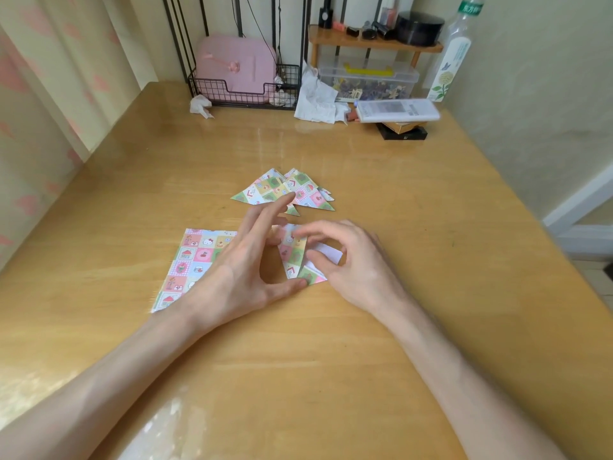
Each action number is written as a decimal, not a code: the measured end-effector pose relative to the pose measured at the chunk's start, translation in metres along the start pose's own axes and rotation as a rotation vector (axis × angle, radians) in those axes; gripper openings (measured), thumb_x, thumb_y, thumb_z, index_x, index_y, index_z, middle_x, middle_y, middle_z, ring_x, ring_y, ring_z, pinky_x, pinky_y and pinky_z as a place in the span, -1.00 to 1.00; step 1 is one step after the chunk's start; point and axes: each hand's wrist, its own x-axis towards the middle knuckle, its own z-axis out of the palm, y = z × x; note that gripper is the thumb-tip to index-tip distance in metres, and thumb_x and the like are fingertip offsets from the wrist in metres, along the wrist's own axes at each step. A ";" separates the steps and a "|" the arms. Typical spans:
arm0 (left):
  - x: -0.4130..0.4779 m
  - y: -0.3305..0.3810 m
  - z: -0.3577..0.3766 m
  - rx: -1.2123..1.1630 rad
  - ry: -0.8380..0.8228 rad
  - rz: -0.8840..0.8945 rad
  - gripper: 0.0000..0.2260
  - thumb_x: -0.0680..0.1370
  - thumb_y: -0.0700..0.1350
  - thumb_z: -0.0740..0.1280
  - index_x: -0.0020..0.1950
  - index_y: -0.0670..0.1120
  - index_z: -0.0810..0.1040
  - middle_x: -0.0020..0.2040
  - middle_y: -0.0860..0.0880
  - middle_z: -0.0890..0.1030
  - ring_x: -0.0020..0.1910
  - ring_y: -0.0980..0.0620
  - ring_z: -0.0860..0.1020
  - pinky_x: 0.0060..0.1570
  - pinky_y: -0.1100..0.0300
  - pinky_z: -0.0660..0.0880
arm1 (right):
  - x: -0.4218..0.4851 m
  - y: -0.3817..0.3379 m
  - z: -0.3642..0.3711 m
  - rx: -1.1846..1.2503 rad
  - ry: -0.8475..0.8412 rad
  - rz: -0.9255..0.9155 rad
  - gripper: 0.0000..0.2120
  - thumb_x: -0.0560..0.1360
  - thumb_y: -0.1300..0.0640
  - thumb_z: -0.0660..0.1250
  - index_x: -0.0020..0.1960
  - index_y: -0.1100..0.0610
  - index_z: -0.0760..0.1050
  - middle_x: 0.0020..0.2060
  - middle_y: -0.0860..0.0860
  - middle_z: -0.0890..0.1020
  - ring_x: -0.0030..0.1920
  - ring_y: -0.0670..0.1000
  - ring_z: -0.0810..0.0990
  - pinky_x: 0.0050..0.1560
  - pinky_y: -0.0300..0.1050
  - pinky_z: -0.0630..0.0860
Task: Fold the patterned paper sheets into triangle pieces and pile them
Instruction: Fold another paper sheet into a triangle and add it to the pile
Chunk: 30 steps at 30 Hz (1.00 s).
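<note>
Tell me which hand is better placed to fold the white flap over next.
Right, likely: the right hand pinches the white flap, while the left hand pins the half-folded piece.

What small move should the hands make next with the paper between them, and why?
Probably fold the white flap down and crease it. The right hand pinches that flap of the half-folded piece, whose white underside shows, while the left hand pins its near corner with the thumb. It does not yet match the triangles in the pile behind.

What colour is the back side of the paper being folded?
Plain white, seen in the head view on the half-folded paper near the right hand.
</note>
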 end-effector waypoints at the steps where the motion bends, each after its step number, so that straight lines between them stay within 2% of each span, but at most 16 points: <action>1: 0.000 0.000 0.000 -0.002 0.006 0.006 -0.05 0.41 0.08 0.60 0.64 0.19 0.08 0.43 0.09 0.32 0.45 0.04 0.41 0.32 0.08 0.53 | 0.000 -0.002 0.001 -0.033 0.040 -0.021 -0.76 0.51 0.20 0.47 0.09 -0.09 0.68 -0.13 -0.25 0.67 0.04 -0.16 0.58 0.03 -0.25 0.46; 3: 0.000 0.001 0.000 0.024 0.026 0.019 -0.07 0.42 0.05 0.59 0.64 0.18 0.10 0.42 0.09 0.33 0.47 0.04 0.39 0.31 0.14 0.52 | 0.000 -0.003 0.000 -0.060 0.105 -0.060 -0.90 0.49 0.16 0.51 -0.01 0.02 0.72 -0.17 -0.19 0.69 0.02 -0.06 0.60 0.11 -0.04 0.51; 6: 0.000 0.004 -0.002 0.098 0.072 0.015 -0.18 0.47 -0.02 0.54 0.62 0.16 0.17 0.36 0.12 0.40 0.38 0.13 0.44 0.22 0.18 0.52 | 0.000 -0.005 -0.001 -0.068 0.147 -0.106 -0.95 0.50 0.14 0.52 -0.04 0.03 0.73 -0.22 -0.14 0.69 -0.02 -0.03 0.58 0.05 -0.04 0.52; 9: 0.000 0.005 -0.003 0.158 0.129 -0.011 -0.34 0.52 -0.05 0.49 0.56 0.13 0.28 0.13 0.16 0.52 0.06 0.10 0.55 -0.01 0.28 0.48 | -0.001 -0.006 0.000 -0.033 0.152 -0.132 -0.96 0.50 0.13 0.52 -0.04 0.03 0.72 -0.20 -0.20 0.68 -0.02 -0.08 0.58 0.03 -0.10 0.52; 12: 0.000 0.004 -0.005 0.169 0.153 -0.069 -0.47 0.54 -0.01 0.44 0.47 0.15 0.36 -0.08 0.17 0.59 -0.19 0.05 0.56 -0.20 0.35 0.44 | -0.001 -0.006 0.003 0.023 0.129 -0.139 -0.94 0.52 0.13 0.51 -0.01 0.04 0.72 -0.12 -0.18 0.71 0.03 -0.10 0.61 0.05 -0.08 0.54; 14: -0.001 0.002 -0.006 0.214 0.168 -0.073 -0.53 0.54 0.00 0.41 0.43 0.13 0.39 -0.12 0.20 0.58 -0.25 0.05 0.54 -0.26 0.35 0.42 | -0.002 -0.006 0.004 0.064 0.093 -0.138 -0.84 0.52 0.10 0.51 0.10 0.01 0.70 -0.09 -0.17 0.71 0.06 -0.09 0.63 0.11 -0.05 0.54; 17: 0.000 0.000 -0.007 0.263 0.207 -0.088 -0.53 0.55 -0.09 0.42 0.42 0.13 0.40 -0.19 0.16 0.55 -0.28 0.07 0.54 -0.30 0.31 0.42 | -0.003 -0.008 0.003 0.099 -0.057 -0.136 -0.43 0.46 -0.05 0.55 0.43 -0.10 0.48 0.08 -0.18 0.67 0.18 -0.14 0.61 0.29 -0.10 0.45; 19: 0.001 -0.001 -0.008 0.239 0.228 -0.116 -0.49 0.53 -0.12 0.42 0.44 0.15 0.37 -0.22 0.13 0.55 -0.28 0.07 0.56 -0.29 0.26 0.44 | -0.005 -0.007 0.003 -0.012 -0.141 -0.198 -0.27 0.40 -0.19 0.57 0.50 -0.16 0.38 0.21 -0.22 0.59 0.28 -0.17 0.52 0.35 -0.07 0.33; 21: 0.001 -0.001 -0.009 0.220 0.235 -0.136 -0.46 0.53 -0.10 0.43 0.45 0.15 0.34 -0.23 0.14 0.56 -0.28 0.09 0.57 -0.25 0.21 0.48 | -0.007 -0.006 0.003 -0.171 -0.164 -0.283 -0.34 0.38 -0.23 0.56 0.43 -0.16 0.47 0.22 -0.22 0.57 0.29 -0.14 0.45 0.34 0.01 0.30; 23: 0.001 0.000 -0.009 0.212 0.233 -0.144 -0.48 0.54 -0.09 0.44 0.45 0.13 0.34 -0.25 0.14 0.57 -0.27 0.11 0.56 -0.23 0.23 0.48 | -0.007 -0.005 0.003 -0.250 -0.132 -0.331 -0.52 0.43 -0.11 0.55 0.33 -0.13 0.59 0.16 -0.18 0.60 0.25 -0.07 0.48 0.27 0.07 0.33; 27: 0.003 0.003 -0.010 0.153 0.223 -0.167 -0.53 0.56 -0.11 0.42 0.42 0.10 0.37 -0.27 0.10 0.60 -0.32 0.07 0.54 -0.24 0.20 0.48 | -0.006 -0.003 0.000 -0.253 -0.037 -0.415 -0.85 0.49 0.10 0.50 0.06 -0.03 0.72 0.01 -0.15 0.68 0.13 -0.01 0.58 0.11 0.09 0.40; 30: 0.004 0.005 -0.013 0.114 0.215 -0.175 -0.57 0.57 -0.08 0.42 0.40 0.10 0.38 -0.25 0.10 0.64 -0.35 0.04 0.52 -0.27 0.28 0.45 | -0.003 -0.002 -0.006 -0.279 0.001 -0.443 -0.92 0.50 0.14 0.48 -0.02 0.03 0.74 -0.07 -0.13 0.71 0.06 0.01 0.62 0.04 0.03 0.43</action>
